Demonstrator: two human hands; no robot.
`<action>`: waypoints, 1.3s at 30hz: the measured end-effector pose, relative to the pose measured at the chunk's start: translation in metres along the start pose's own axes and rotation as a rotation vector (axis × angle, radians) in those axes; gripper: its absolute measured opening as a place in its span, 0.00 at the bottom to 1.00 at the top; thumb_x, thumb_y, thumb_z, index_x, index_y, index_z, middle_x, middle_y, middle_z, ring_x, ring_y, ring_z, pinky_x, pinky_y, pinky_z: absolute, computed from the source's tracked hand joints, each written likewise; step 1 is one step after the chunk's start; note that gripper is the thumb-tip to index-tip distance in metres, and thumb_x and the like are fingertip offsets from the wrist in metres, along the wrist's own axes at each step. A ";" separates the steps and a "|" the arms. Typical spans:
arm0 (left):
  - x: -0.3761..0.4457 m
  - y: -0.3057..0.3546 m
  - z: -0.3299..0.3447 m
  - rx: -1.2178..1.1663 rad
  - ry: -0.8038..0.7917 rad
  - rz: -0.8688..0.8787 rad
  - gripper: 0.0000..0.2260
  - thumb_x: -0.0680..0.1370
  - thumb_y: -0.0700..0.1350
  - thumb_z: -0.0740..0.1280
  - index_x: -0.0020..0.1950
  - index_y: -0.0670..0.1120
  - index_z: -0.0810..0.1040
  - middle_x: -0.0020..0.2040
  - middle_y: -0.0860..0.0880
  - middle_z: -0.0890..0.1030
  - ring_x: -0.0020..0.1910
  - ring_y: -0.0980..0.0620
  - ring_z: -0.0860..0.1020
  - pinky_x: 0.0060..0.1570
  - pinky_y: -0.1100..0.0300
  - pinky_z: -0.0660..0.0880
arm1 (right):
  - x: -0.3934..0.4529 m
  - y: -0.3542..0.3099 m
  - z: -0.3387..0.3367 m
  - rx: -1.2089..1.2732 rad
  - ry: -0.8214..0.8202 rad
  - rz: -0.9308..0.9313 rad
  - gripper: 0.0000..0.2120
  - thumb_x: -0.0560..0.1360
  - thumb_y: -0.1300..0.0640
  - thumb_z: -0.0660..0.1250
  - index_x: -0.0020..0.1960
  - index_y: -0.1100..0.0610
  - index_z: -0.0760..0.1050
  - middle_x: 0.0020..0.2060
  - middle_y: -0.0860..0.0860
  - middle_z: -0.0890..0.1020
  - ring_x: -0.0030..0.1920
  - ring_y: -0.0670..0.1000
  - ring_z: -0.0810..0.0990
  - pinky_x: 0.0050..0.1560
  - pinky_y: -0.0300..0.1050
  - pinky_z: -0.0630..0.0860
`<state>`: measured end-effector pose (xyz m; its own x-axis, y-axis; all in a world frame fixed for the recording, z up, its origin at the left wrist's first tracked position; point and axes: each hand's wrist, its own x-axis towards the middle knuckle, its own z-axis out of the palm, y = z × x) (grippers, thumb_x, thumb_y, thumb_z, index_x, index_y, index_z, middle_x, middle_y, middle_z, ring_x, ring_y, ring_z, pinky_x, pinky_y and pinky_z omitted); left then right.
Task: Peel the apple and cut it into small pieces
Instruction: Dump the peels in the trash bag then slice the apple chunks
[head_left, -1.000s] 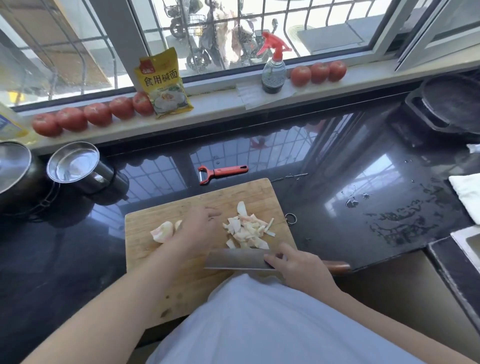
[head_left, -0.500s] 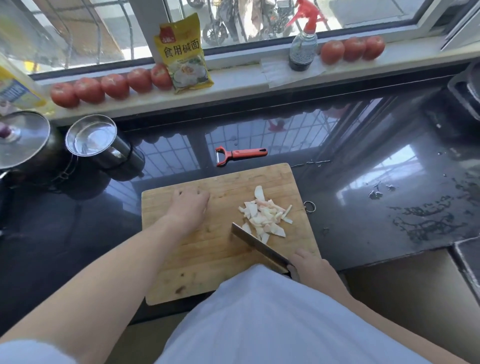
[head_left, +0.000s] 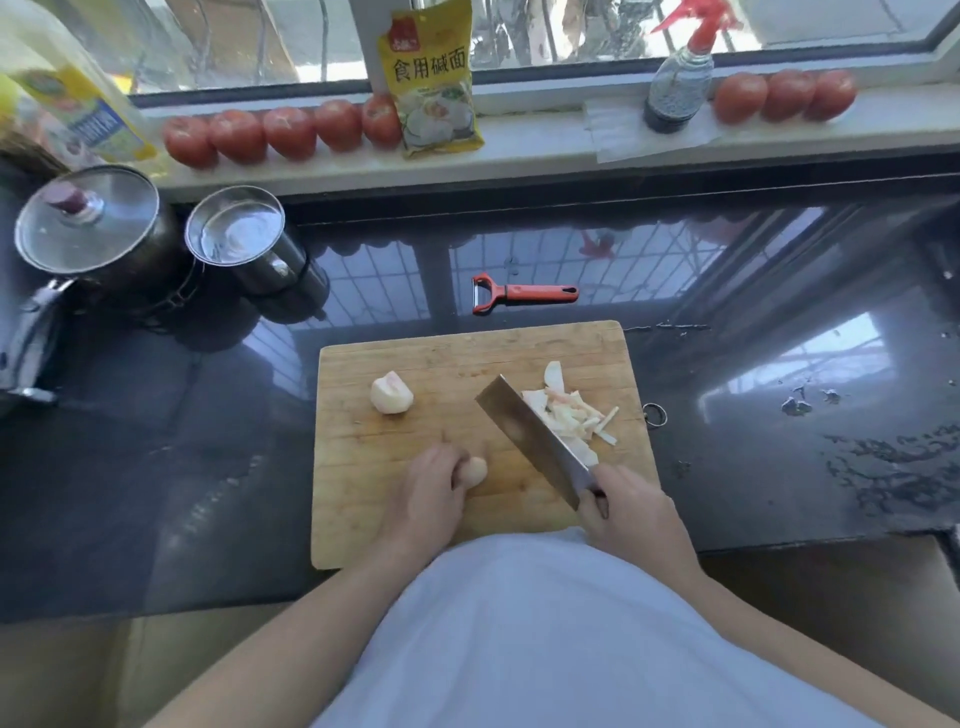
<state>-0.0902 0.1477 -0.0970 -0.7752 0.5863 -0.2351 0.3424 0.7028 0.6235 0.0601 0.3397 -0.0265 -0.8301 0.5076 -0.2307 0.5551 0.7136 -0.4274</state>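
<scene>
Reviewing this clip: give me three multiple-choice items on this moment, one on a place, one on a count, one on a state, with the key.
1. Where does the peeler lie?
A. on the counter beyond the cutting board
B. on the board
C. on the sill

2. How many tomatoes sit right of the spray bottle?
A. two
B. three
C. five

3. What does the right hand do?
A. rests open
B. grips the cleaver
C. holds the peeler

Key: A, it lies on the dark counter; B, three in a row; B, fingers wrap the handle.

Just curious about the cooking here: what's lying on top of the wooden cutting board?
On the cutting board: one peeled apple chunk, a pile of cut pieces partly hidden behind the cleaver, and another chunk mostly covered by the left hand.
</scene>
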 end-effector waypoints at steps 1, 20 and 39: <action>-0.006 0.004 0.001 -0.011 0.016 0.007 0.13 0.79 0.41 0.69 0.51 0.59 0.73 0.49 0.56 0.75 0.50 0.50 0.75 0.46 0.55 0.71 | 0.000 -0.003 0.000 -0.040 -0.010 -0.007 0.10 0.71 0.60 0.66 0.37 0.52 0.65 0.31 0.47 0.70 0.30 0.53 0.69 0.28 0.49 0.71; -0.008 -0.010 0.019 0.133 0.106 0.312 0.10 0.76 0.35 0.73 0.57 0.42 0.83 0.47 0.43 0.79 0.41 0.39 0.78 0.34 0.49 0.77 | -0.006 -0.032 -0.014 -0.416 -0.410 -0.180 0.03 0.78 0.60 0.52 0.48 0.53 0.59 0.33 0.47 0.68 0.36 0.58 0.69 0.28 0.46 0.53; -0.008 -0.005 0.016 0.155 0.091 0.304 0.11 0.74 0.32 0.73 0.54 0.42 0.83 0.52 0.47 0.81 0.45 0.43 0.79 0.39 0.49 0.79 | 0.012 -0.039 0.001 -0.138 -0.463 -0.066 0.10 0.77 0.47 0.53 0.45 0.54 0.61 0.33 0.49 0.70 0.41 0.61 0.74 0.41 0.52 0.72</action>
<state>-0.0769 0.1457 -0.1102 -0.6673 0.7447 0.0154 0.6360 0.5588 0.5322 0.0287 0.3171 -0.0135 -0.7825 0.2138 -0.5848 0.4763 0.8104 -0.3411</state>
